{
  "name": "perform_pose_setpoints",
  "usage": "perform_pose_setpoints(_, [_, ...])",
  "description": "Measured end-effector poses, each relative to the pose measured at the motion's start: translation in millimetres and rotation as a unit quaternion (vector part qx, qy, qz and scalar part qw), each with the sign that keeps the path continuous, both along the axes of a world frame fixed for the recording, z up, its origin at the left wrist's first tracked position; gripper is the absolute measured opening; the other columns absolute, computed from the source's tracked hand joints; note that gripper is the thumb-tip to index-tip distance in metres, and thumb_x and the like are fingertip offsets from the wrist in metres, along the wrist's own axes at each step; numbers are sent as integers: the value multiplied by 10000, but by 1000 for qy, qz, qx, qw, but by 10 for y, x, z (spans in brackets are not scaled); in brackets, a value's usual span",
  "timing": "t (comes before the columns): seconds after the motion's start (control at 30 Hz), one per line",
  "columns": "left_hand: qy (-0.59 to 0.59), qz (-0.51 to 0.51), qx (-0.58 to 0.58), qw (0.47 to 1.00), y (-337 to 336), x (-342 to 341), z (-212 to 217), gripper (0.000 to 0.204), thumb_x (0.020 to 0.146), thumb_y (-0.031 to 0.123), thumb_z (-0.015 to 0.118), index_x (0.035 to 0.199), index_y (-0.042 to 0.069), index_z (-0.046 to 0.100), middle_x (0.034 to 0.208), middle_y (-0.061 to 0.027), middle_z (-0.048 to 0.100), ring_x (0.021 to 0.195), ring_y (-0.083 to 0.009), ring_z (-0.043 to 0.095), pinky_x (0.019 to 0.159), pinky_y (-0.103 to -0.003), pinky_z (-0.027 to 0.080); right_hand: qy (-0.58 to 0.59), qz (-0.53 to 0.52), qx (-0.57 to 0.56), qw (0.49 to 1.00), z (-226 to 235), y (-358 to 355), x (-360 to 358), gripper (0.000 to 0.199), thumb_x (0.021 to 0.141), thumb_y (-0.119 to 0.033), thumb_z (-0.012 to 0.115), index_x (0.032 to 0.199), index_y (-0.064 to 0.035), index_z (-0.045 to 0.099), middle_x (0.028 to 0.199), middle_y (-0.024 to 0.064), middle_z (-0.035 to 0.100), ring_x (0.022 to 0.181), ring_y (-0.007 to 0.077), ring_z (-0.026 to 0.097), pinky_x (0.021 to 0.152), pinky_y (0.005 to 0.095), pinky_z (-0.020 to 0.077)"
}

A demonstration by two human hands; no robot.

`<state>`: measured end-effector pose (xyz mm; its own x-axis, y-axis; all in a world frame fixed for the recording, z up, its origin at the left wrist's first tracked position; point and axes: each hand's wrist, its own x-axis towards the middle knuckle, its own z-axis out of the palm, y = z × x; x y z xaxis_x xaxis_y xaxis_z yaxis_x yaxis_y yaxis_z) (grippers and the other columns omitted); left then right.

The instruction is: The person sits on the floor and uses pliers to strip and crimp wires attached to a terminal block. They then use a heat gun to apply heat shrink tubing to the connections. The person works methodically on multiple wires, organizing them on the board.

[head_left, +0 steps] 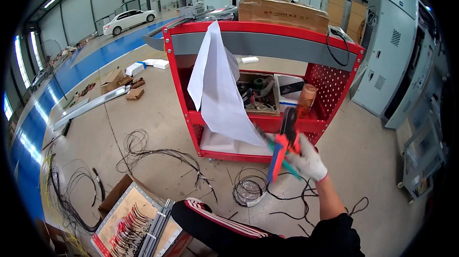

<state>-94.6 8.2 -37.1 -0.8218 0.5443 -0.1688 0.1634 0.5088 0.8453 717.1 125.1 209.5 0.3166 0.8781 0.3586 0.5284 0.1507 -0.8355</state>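
Landmark for all positions: the red tool cart (248,154).

The right hand (308,162), in a white work glove, is hovering just in front of the cart's lower right corner. Its fingers are clenching around a bundle of hand tools (282,154): red, blue and teal handles are sticking down and to the left of the fist, and black tool heads are pointing up toward the cart's middle shelf edge. The left hand is not showing in this view.

A large white paper sheet (217,89) is hanging from the cart's top rail, draping down past the middle shelf; its lower point is ending just beside the held tools. On the middle shelf a shallow box of small tools (258,95) is sitting behind the sheet. A cardboard box (282,13) is resting on the cart's top.

Open room: bare concrete floor is lying to the right of the cart, up to the grey cabinets (392,46). In front of the cart, black wire coils (248,191) are lying on the floor, and more loose wires (158,154) are spreading to its front left. Nearer the person, front left of the cart, an open carton of cut wires (134,223) is sitting beside the person's knee (201,216).
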Motion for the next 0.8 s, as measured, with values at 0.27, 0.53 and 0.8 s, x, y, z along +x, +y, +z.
perform_pose_setpoints(0.27, [1,-79,12,997,-326,-293,-26,630,981,346,606,1493,27,423,1424,-143,510,1183,-289,535,974,-412,474,-75,-44,-123,989,4,1801,1090,396,788,-184,658,1115,32,601,957,197,678,877,288,668,821,368,515])
perform_pose_setpoints(0.53, [-27,-115,60,991,-308,-361,-118,550,899,115,706,1400,25,496,1217,-119,605,974,-240,605,790,-383,531,-234,-145,-310,910,-577,3305,955,561,803,-378,703,1168,44,645,1133,272,679,1101,391,654,931,426,520])
perform_pose_setpoints(0.8, [74,-109,117,984,-95,-627,-611,306,927,180,660,1145,-33,633,875,-64,659,773,-146,601,697,-303,506,-360,-139,-234,892,-833,3444,1280,422,892,-379,545,1193,-122,692,1242,191,659,1122,390,642,980,477,505])
